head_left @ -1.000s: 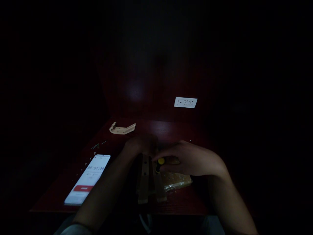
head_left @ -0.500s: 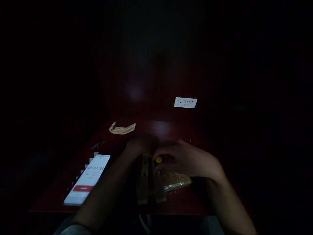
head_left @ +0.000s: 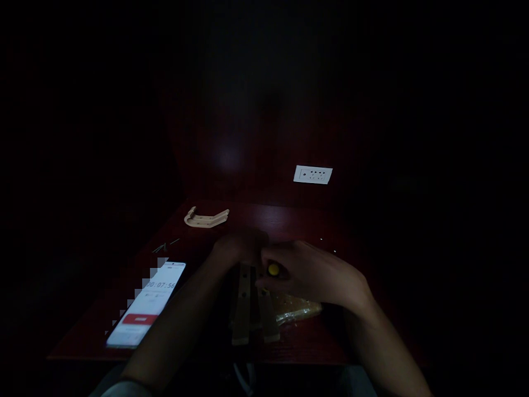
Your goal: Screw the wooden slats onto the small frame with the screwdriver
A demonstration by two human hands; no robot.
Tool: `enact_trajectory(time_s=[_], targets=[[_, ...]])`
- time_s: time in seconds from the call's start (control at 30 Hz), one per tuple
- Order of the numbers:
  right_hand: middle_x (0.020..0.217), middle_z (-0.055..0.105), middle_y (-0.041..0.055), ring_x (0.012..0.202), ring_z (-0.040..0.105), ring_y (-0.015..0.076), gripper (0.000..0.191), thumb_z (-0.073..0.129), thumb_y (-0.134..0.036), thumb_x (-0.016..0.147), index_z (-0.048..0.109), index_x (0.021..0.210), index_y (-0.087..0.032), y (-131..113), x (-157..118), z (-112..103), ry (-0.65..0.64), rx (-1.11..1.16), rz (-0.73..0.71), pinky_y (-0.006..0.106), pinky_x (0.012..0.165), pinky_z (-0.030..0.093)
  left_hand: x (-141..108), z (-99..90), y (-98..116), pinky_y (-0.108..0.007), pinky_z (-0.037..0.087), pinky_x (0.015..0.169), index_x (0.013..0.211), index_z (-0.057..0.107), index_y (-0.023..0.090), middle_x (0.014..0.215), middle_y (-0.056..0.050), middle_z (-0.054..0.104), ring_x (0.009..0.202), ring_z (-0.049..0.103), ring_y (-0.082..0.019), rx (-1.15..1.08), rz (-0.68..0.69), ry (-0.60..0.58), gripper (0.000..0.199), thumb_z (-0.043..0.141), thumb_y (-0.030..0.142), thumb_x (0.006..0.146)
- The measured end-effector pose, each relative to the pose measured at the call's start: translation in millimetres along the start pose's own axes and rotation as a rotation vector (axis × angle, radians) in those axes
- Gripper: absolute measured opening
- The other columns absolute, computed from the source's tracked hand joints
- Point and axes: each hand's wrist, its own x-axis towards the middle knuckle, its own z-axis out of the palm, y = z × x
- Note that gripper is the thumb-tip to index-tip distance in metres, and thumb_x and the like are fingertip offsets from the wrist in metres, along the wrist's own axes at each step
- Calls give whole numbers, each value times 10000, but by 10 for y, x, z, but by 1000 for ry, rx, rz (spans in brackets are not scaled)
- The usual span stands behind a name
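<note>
Two wooden strips with holes lie side by side near the table's front, the left strip (head_left: 242, 314) and the right strip (head_left: 268, 314). My left hand (head_left: 243, 245) is at their far ends, its fingers hidden in shadow. Curled round a yellow-ended object (head_left: 273, 269), my right hand (head_left: 293, 270) is over the right strip. The rest of that object is mostly hidden by the fingers. Beneath my right hand sits a brown packet (head_left: 300, 310) in shiny clear wrap.
A lit phone (head_left: 151, 303) lies at the left, with thin metal pieces (head_left: 161, 247) beyond it. Farther back is a curved pale wooden piece (head_left: 206, 220). A white socket plate (head_left: 313, 175) is on the back wall. Small white specks dot the table at right.
The yellow end has shifted slightly right within my right hand, whose fingers have changed position a little. My left hand has barely moved.
</note>
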Motion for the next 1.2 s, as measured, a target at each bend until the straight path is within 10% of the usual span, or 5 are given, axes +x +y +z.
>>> enact_trajectory(time_s=[0.23, 0.67, 1.2], targets=[[1130, 637, 51, 1018, 594, 164, 204, 496, -297, 988, 642, 1104, -215, 10, 1, 66, -87, 121, -224, 278, 864, 451, -5, 6, -18, -303, 461, 613, 842, 774, 158, 872, -162, 759, 751, 695, -284, 116, -2, -45, 184, 649, 144, 708], [933, 708, 70, 761, 662, 160, 275, 403, -251, 1009, 658, 1046, -155, -106, -77, -32, -98, -201, -26, 260, 635, 472, 110, 159, -329, -254, 421, 591, 767, 745, 170, 711, -44, 716, 638, 624, -189, -81, 93, -116, 198, 715, 313, 633], [974, 729, 169, 791, 701, 261, 380, 469, -391, 968, 676, 1131, -118, -341, 219, -111, -282, -469, -1, 316, 594, 475, -105, 962, -592, -249, 454, 606, 791, 667, 129, 744, -41, 680, 685, 608, -182, -917, 165, 464, 259, 704, 368, 697]])
